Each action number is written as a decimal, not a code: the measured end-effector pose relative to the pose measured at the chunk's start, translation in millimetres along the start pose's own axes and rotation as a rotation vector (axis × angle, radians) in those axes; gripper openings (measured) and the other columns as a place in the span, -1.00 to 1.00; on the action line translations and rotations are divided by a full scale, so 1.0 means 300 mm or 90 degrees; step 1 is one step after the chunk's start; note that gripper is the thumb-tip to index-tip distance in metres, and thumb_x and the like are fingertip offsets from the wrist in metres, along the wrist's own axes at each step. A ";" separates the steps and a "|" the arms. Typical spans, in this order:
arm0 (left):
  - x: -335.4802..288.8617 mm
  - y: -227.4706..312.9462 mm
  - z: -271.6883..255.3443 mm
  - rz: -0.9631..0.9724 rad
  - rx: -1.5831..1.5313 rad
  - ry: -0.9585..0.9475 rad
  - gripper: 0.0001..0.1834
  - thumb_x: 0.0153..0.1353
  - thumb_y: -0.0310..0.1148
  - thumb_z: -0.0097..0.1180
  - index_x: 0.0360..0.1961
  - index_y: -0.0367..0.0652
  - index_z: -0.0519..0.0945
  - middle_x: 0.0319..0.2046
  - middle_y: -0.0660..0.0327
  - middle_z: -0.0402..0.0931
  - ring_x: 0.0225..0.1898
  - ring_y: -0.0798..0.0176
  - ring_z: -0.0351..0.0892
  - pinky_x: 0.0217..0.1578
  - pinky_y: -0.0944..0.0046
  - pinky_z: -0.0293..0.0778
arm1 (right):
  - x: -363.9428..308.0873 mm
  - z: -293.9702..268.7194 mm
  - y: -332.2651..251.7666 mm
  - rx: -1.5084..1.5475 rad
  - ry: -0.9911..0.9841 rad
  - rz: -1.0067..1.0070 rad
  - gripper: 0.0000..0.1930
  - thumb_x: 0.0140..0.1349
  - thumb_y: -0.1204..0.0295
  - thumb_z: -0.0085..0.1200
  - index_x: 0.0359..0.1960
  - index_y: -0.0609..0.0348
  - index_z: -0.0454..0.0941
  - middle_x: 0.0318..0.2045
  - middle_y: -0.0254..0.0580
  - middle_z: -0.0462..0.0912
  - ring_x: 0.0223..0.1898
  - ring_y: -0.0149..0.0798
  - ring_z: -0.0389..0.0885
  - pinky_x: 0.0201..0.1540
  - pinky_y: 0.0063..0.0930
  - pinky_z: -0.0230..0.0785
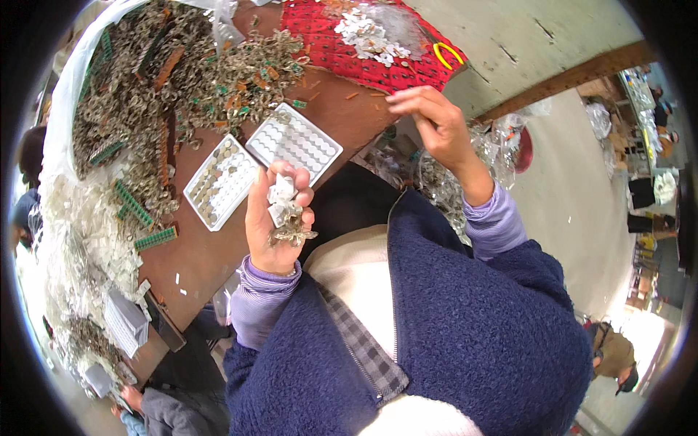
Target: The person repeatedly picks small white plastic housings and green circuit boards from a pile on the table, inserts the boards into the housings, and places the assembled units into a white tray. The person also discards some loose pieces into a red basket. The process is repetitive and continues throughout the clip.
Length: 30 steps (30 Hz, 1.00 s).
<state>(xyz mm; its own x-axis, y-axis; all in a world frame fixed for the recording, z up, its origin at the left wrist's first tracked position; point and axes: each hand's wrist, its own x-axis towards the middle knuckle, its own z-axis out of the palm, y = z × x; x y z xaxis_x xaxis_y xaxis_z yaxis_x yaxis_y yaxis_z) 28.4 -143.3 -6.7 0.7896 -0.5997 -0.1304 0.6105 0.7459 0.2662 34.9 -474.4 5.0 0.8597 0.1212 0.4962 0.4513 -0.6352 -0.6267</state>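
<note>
My left hand (pixel 263 251) is raised palm up over the table's near edge. Its fingers curl around small white pieces (pixel 282 190) and a clump of small metallic-looking parts (pixel 288 231), whose kind I cannot make out. Just beyond it lie two white plastic trays. The left tray (pixel 204 211) has rows of round recesses, many filled with small tan discs (pixel 218 174); the right tray (pixel 309 145) shows pale recesses. My right hand (pixel 442 129) hovers by the table's right edge, near the red cloth, fingers bent and apart, with nothing visible in them.
A large heap of small metallic parts (pixel 123 102) with green and orange strips covers the far left. White scraps (pixel 371 36) and a yellow-handled tool (pixel 447 55) lie on the red cloth (pixel 313 36). Clear plastic bags (pixel 443 185) sit below the table edge. A co-worker's hand (pixel 132 398) shows lower left.
</note>
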 end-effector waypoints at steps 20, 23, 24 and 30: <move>0.000 0.085 -0.042 0.057 -0.113 0.008 -0.65 0.67 -0.15 0.06 0.24 -0.18 0.50 -0.11 0.21 0.45 -0.12 0.26 0.70 -0.19 0.24 0.86 | 0.034 -0.015 -0.051 -0.062 -0.155 -0.078 -0.67 0.12 0.75 0.12 -0.09 0.26 0.74 -0.13 -0.10 0.80 -0.01 0.02 0.75 0.16 -0.19 0.54; -0.004 0.102 -0.030 0.044 -0.091 0.028 -0.59 0.65 -0.17 0.09 0.33 -0.19 0.44 -0.14 0.24 0.43 -0.15 0.31 0.67 -0.24 0.29 0.86 | 0.120 0.124 -0.104 -0.091 -0.018 0.028 -0.85 0.29 0.62 0.27 -0.13 0.21 0.74 -0.21 -0.11 0.77 -0.11 0.02 0.73 0.06 -0.16 0.50; -0.012 0.110 -0.025 0.043 -0.086 0.033 -0.57 0.64 -0.18 0.09 0.35 -0.19 0.43 -0.14 0.25 0.43 -0.16 0.32 0.67 -0.25 0.30 0.86 | 0.173 0.196 -0.104 0.002 0.017 0.066 -0.85 0.30 0.50 0.36 -0.13 0.20 0.74 -0.20 -0.08 0.77 -0.10 0.04 0.72 0.06 -0.14 0.50; -0.150 0.192 0.028 0.097 0.142 0.168 -0.49 0.64 -0.12 0.10 0.43 -0.18 0.40 -0.04 0.22 0.53 -0.21 0.46 0.55 -0.56 0.53 0.46 | 0.472 0.457 -0.076 -0.019 0.005 0.081 -0.73 0.30 0.31 0.39 -0.11 0.25 0.77 -0.23 0.03 0.80 -0.17 0.02 0.77 -0.07 -0.15 0.57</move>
<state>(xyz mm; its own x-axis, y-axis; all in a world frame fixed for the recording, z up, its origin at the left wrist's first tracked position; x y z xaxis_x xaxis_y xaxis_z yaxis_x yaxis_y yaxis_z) 27.5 -75.7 22.7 0.8770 -0.3694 -0.3071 0.4790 0.7216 0.4998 179.1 -338.2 7.0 0.9073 0.0324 0.4193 0.3319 -0.6675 -0.6665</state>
